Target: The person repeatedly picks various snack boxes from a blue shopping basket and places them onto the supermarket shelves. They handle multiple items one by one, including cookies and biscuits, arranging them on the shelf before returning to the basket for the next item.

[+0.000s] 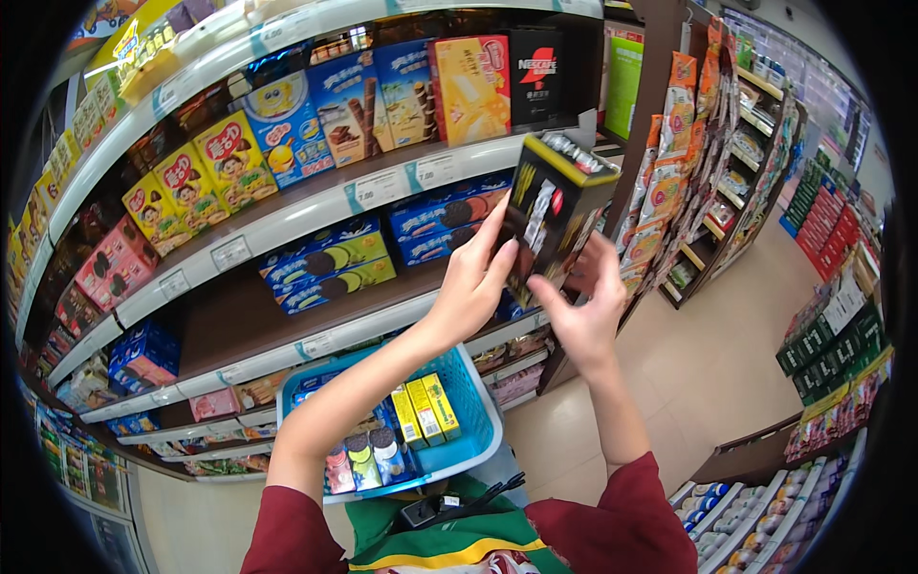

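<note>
A black box with yellow edges (545, 208) is held up in front of the shelf's right end, tilted, its top showing some silvery packs. My left hand (477, 265) grips its left side, fingers partly behind it. Against its lower right side is my right hand (588, 287), thumb at the bottom edge and fingers partly hidden. Behind the box stands a black Nescafé box (536, 79) on the shelf, beside a yellow and red biscuit box (471, 90). Below my left forearm, a blue plastic basket (477, 438) holds yellow boxes (423, 409) and biscuit packs with cookie pictures (366, 455).
White-edged shelves (380, 186) curve across the left, with blue biscuit packs (326, 265) on a lower level. Orange snack bags (663, 179) hang at the shelf's right end. Stacked green cartons (832, 359) and a shelf of bottles (760, 516) stand at the right.
</note>
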A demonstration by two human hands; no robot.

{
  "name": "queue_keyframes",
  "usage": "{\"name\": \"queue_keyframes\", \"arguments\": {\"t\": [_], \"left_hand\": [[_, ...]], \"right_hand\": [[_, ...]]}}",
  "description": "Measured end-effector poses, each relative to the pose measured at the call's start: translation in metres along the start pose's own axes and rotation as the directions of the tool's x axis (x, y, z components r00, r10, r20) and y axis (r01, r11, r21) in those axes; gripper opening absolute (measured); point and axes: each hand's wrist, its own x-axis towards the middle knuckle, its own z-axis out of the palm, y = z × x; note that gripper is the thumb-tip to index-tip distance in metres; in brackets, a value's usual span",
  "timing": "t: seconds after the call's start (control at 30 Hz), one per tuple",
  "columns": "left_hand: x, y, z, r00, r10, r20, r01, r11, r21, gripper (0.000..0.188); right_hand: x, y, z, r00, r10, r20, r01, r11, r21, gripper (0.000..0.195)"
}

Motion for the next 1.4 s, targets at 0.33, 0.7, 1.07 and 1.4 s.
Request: {"name": "queue_keyframes", "arguments": {"t": [0.33, 0.7, 1.07, 1.4], "left_hand": [[0.120, -0.025, 0.018, 0.903, 0.355, 0.241, -0.416, 0.591, 0.691, 0.060], [0.134, -0.038, 0.013, 0.890, 0.311, 0.335, -0.438, 0.375, 0.817, 0.063], [0.135, -0.048, 0.005, 0.901, 0.260, 0.347, -0.425, 0.371, 0.826, 0.067], [0.135, -0.049, 0.004, 0.903, 0.252, 0.349, -0.422, 0.355, 0.834, 0.071]], "right_hand": [[0.173, 0.080, -0.013, 0.766, -0.482, -0.425, 0.499, 0.863, -0.080, 0.067], [0.227, 0.124, 0.006, 0.819, -0.432, -0.378, 0.358, 0.899, -0.252, 0.070], [0.246, 0.125, 0.003, 0.923, -0.284, -0.260, 0.146, 0.883, -0.446, 0.071], [0.241, 0.113, 0.011, 0.937, -0.239, -0.255, 0.060, 0.829, -0.555, 0.080]]}}
